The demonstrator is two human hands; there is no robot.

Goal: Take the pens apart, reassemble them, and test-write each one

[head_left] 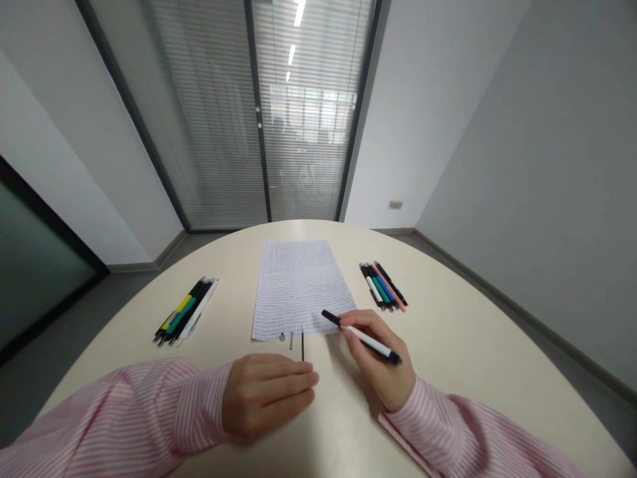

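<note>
The pen point(378, 345) is in the right hand point(389, 377), fingers closed about its barrel, its long axis slanting from over the paper's near edge back toward the right wrist — so its black front end points away and leftward. The left hand point(269, 395) lies nearer the person, left of the pen and apart from it, fingers together; whether it grips the thin rod point(302, 346) at its fingertips I cannot tell. That rod runs away from the person, beyond the left hand, to the near edge of the paper point(303, 285), with small parts point(291, 340) just left of it. Left pens point(184, 313) and right pens point(382, 285) lie toward those edges of the round, pale surface point(233, 275). Past its far edge — blinds point(213, 146) behind glass, and white walls point(448, 79).
</note>
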